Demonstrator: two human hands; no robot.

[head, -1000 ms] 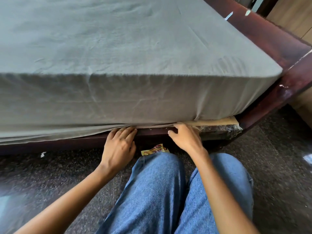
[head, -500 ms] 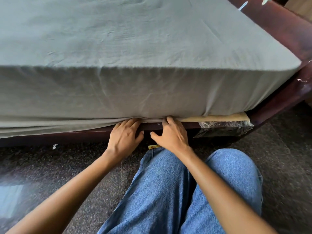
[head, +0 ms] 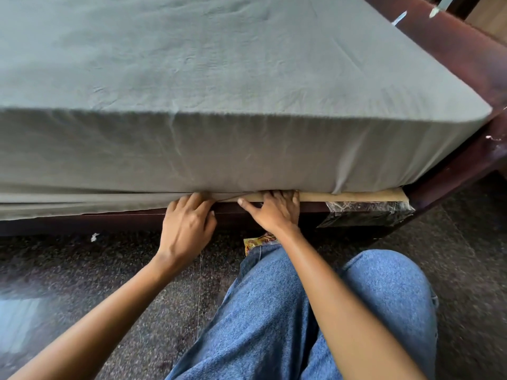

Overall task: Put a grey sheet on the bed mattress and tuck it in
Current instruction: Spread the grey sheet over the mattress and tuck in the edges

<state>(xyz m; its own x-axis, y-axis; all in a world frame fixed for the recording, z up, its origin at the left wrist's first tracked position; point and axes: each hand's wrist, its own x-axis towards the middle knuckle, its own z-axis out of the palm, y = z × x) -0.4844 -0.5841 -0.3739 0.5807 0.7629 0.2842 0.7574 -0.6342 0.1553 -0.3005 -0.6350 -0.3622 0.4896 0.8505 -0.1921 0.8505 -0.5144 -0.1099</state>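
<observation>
2 hands at the lower edge of the grey sheet, frame centre.
The left hand presses the hem with bent fingers; the right hand reaches straight fingers under it, tips hidden.

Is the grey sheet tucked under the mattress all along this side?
No: left of the left hand the grey sheet hangs loose over the bed frame, untucked.

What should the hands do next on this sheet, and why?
Probably slide the left hand leftward and push more hem under: beside the right hand the grey sheet looks tucked, but left of both hands it hangs loose over the bed frame.
</observation>
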